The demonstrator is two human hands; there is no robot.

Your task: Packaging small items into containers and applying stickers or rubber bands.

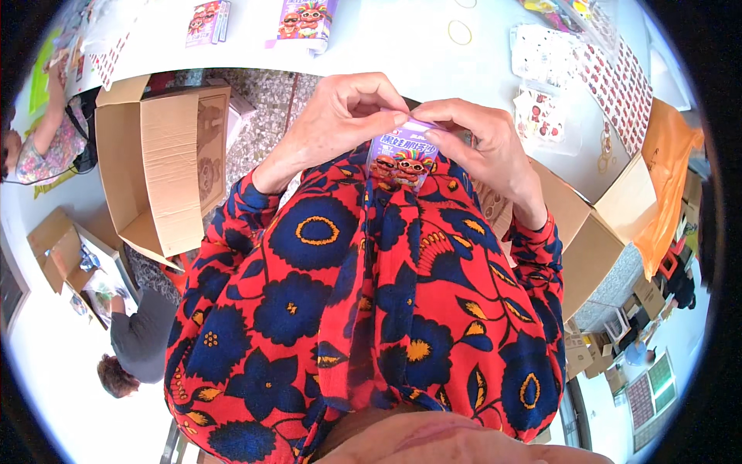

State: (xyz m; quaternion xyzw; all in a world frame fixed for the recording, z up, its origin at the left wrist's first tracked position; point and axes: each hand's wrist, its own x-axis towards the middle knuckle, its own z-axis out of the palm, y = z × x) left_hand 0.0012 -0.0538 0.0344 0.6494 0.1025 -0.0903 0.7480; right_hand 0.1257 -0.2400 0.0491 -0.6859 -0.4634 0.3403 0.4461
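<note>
A small purple box [403, 158] with cartoon characters on its front is held up close to my chest, just off the near edge of the white table [386, 46]. At the box's top left, my left hand [328, 116] has thumb and index finger pinched together on the upper edge. My right hand [487, 143] grips the top right corner, thumb on the front and fingers behind. The back of the box and its lower end against my patterned shirt are hidden.
Two similar purple boxes [305, 19] stand at the table's far side. Rubber bands [460, 32], clear plastic packs [541, 56] and a sticker sheet [622, 97] lie at right. Open cartons [171, 155] flank me; an orange bag [668, 174] hangs right. Other people are at left.
</note>
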